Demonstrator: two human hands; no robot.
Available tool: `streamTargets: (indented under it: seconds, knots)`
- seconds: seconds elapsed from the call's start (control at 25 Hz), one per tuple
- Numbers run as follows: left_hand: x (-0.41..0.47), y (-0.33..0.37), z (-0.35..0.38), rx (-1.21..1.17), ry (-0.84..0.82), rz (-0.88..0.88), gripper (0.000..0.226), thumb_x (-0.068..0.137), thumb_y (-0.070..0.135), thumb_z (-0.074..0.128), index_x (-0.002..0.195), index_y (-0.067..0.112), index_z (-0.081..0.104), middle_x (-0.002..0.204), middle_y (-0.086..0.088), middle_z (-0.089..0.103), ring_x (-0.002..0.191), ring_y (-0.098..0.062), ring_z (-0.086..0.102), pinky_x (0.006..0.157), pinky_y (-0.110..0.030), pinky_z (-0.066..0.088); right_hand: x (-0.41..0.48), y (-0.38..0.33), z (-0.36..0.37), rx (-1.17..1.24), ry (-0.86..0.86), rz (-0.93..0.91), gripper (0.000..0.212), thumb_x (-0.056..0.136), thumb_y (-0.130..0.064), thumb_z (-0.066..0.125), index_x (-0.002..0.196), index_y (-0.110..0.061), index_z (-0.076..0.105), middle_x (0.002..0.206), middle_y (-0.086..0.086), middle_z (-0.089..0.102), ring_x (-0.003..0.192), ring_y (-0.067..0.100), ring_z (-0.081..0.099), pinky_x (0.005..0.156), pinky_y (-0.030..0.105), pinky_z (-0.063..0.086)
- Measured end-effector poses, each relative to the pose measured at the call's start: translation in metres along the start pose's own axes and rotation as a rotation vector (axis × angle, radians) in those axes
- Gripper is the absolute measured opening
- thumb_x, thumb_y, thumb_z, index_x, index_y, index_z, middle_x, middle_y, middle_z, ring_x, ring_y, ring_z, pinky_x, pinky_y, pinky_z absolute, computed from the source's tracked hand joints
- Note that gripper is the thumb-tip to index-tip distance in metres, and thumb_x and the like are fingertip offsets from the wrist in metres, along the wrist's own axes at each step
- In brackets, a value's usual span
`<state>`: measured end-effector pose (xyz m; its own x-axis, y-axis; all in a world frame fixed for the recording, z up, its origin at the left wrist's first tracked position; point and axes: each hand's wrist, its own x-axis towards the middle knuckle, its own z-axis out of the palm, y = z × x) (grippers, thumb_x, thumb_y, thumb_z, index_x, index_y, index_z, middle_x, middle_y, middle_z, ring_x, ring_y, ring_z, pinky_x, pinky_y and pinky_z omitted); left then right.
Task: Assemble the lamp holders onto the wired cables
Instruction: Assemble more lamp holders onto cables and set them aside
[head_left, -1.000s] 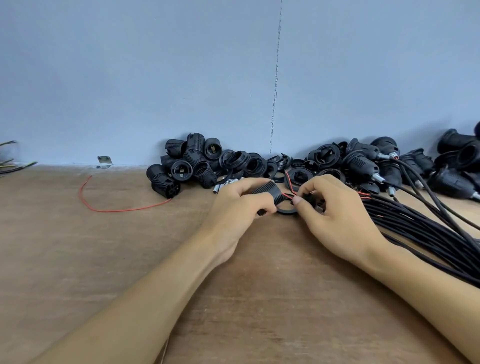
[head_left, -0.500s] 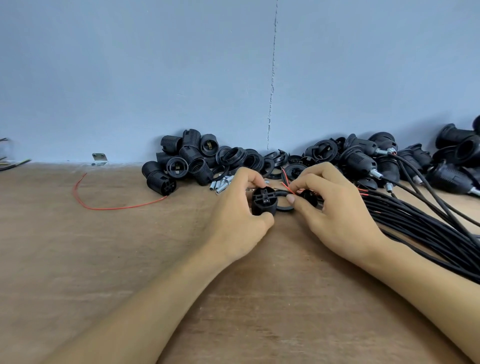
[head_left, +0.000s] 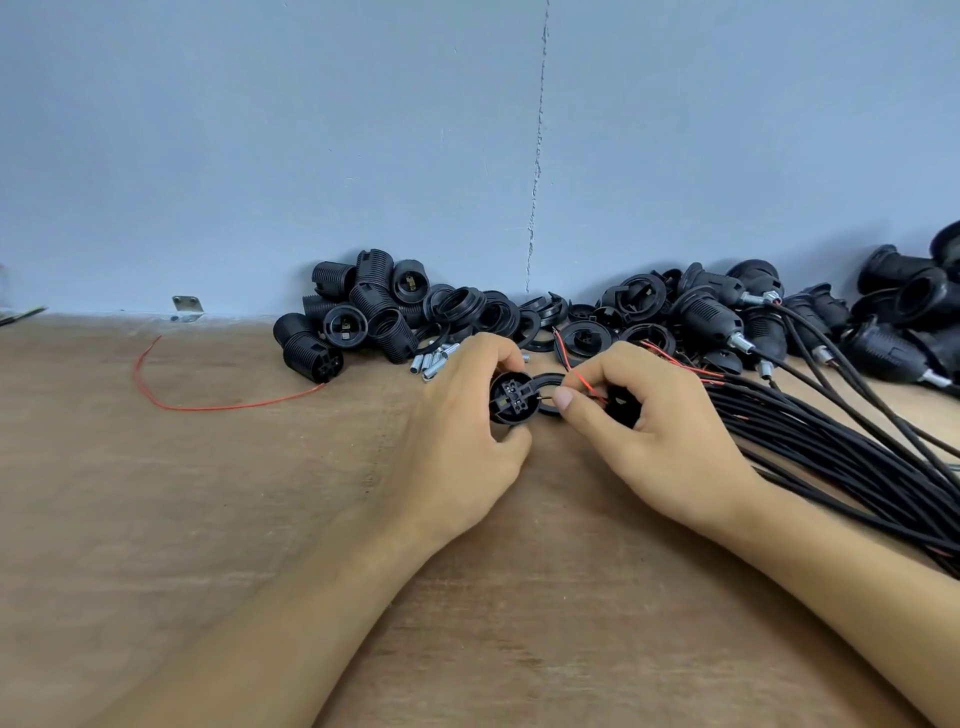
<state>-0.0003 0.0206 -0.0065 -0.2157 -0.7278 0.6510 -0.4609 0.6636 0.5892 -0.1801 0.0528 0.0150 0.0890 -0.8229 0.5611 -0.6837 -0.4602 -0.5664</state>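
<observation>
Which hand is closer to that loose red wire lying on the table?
Left. The left hand sits right of the red wire, not touching it; the right hand lies farther right, beyond the left hand.

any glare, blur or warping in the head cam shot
Head view: soft even light, no glare, faint shadows under the left hand and right hand; the lamp holder and red wire between them look sharp; the wide-angle lens slightly bows the back edge of the table; the black parts pile loses detail in its dark areas.
</observation>
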Motion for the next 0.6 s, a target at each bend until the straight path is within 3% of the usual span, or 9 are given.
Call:
streamTargets:
  seconds: [0.28,0.44,0.6]
  knots:
    - [-0.0001,-0.0003,0.0004,0.031,0.025,0.019,0.044,0.071,0.012,0.065,0.104,0.037,0.048,0.106,0.017,0.059,0.103,-0.005,0.056,0.086,-0.019,0.043,-0.0018,-0.0006,-0.0006,0.056,-0.028,0.013,0.007,0.090,-0.021,0.072,0.084,-0.020,0.070,0.077,0.000,0.060,0.077,0.015,0.054,0.071,0.021,0.041]
    - [-0.0012,-0.0023,0.0011,0.071,0.012,0.035,0.045,0.071,0.012,0.068,0.103,0.038,0.050,0.102,0.022,0.058,0.103,-0.003,0.054,0.085,-0.010,0.037,-0.0030,0.0010,0.0017,0.037,-0.024,0.001,0.008,0.090,-0.021,0.072,0.083,-0.020,0.069,0.077,0.001,0.060,0.077,0.014,0.054,0.071,0.022,0.041]
    - [-0.0007,-0.0021,0.0020,0.104,0.032,0.073,0.043,0.069,0.012,0.068,0.102,0.034,0.053,0.100,0.020,0.054,0.096,-0.001,0.050,0.084,-0.009,0.036,-0.0023,0.0014,0.0021,0.015,-0.025,-0.014,0.011,0.090,-0.021,0.072,0.080,-0.018,0.067,0.075,0.001,0.057,0.075,0.014,0.052,0.070,0.021,0.039]
